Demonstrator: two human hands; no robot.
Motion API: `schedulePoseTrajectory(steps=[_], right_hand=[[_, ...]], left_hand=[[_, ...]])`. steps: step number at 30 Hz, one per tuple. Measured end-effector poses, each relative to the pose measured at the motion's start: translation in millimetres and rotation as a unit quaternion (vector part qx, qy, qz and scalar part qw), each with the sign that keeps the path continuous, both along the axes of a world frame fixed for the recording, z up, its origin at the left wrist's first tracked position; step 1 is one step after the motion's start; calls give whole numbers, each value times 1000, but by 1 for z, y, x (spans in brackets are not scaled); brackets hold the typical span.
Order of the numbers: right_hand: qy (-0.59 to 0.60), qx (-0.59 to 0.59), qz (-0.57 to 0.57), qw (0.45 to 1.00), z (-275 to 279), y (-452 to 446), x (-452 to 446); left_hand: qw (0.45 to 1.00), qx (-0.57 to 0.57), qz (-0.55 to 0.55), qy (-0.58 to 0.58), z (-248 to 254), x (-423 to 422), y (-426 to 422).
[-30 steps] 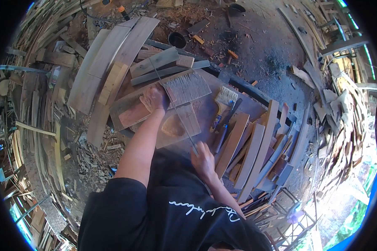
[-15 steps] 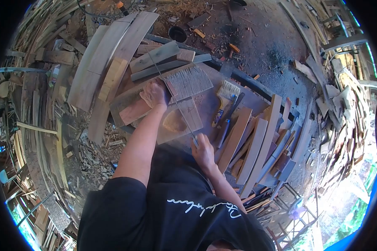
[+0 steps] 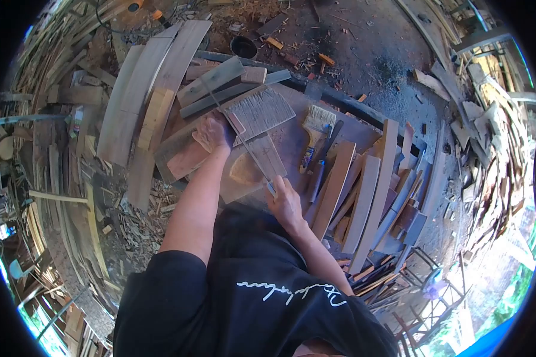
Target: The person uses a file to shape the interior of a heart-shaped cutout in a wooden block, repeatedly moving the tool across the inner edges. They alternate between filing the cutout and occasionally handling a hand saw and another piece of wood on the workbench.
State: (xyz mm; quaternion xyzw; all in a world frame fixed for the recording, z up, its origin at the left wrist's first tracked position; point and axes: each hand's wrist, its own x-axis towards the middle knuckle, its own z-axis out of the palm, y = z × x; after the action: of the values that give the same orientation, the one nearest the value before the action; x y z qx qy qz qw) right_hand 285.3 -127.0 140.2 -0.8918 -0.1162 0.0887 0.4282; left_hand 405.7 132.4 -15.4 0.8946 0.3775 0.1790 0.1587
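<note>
My right hand (image 3: pixel 284 204) is closed round the near end of a long, thin-bladed metal tool (image 3: pixel 253 156). Its narrow blade slants away to the upper left; whether it is a saw or a file I cannot tell. The blade runs alongside a small reddish-brown wood piece (image 3: pixel 236 123). Against that piece my left hand (image 3: pixel 211 134) is closed, its grip partly hidden. Beside it lies a block with a grooved, weathered top (image 3: pixel 262 112). A flat reddish board (image 3: pixel 187 162) is under the left hand, and a short plank (image 3: pixel 268 156) lies right of the blade.
To the right lie a paintbrush (image 3: pixel 315 134), a tool with a dark handle (image 3: pixel 317 178) and several stacked wood strips (image 3: pixel 363 205). Long curved boards (image 3: pixel 181 65) rest at the upper left. A dark bowl (image 3: pixel 243 46) stands on the littered ground, near wood scraps.
My right hand and the thin-bladed tool have moved slightly forward, away from my body. My left hand stays at the wood piece. The whole view has shifted a little.
</note>
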Motion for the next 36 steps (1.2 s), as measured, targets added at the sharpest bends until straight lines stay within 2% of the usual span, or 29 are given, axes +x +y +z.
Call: schedulePoseTrajectory(steps=[1, 5, 7, 8, 9, 10, 12, 14, 19, 20, 21, 22, 23, 25, 28, 30, 31, 34, 36], right_hand=[[-1, 0, -5, 1000, 7, -8, -6], [81, -26, 12, 996, 41, -65, -43], [110, -32, 9, 993, 41, -65, -49], [97, -33, 11, 995, 34, -53, -39], [82, -34, 14, 996, 25, -40, -28], [80, -30, 12, 996, 13, -25, -16], [12, 11, -1, 1000, -8, -1, -1], [13, 2, 5, 1000, 6, -8, -4], [61, -24, 27, 997, 28, -67, -46], [64, -31, 26, 997, 28, -65, -48], [66, -36, 23, 997, 26, -62, -46], [74, -32, 9, 997, 22, -47, -36], [74, -28, 5, 997, 14, -30, -22], [19, 17, 2, 1000, -2, -3, -1], [38, 2, 24, 999, 7, -14, -1], [63, -6, 20, 998, 22, -51, -32], [89, -15, 22, 996, 30, -63, -43], [149, -40, 8, 988, 53, -64, -44], [111, -21, 3, 994, 26, -38, -30]], left_hand=[[993, 30, 13, 116, 88, 12, -26], [994, 50, 21, 93, 84, 13, -26], [989, -38, -8, 145, 94, 9, -24], [989, -37, -10, 145, 61, 9, -14], [996, -47, -1, 76, 2, 9, 3], [998, -55, 9, 5, -28, 9, 14], [1000, -10, 8, 24, 15, 13, 1], [999, 34, -1, 42, 48, 15, -10], [996, 40, 0, 80, 52, 12, -10], [995, 39, -4, 88, 5, -6, 0], [1000, -11, -23, 4, -41, -18, 18], [994, -60, -41, -84, -85, 7, 68], [994, -58, -45, -83, -47, -17, 23], [999, -16, -17, 24, 41, 13, -4], [997, 8, 9, 75, 86, 15, -21], [997, 1, -2, 80, 120, 14, -35], [996, -7, -6, 86, 128, 13, -38], [996, -1, -33, 85, 101, 13, -23], [996, -7, -29, 82, 102, 14, -26]])
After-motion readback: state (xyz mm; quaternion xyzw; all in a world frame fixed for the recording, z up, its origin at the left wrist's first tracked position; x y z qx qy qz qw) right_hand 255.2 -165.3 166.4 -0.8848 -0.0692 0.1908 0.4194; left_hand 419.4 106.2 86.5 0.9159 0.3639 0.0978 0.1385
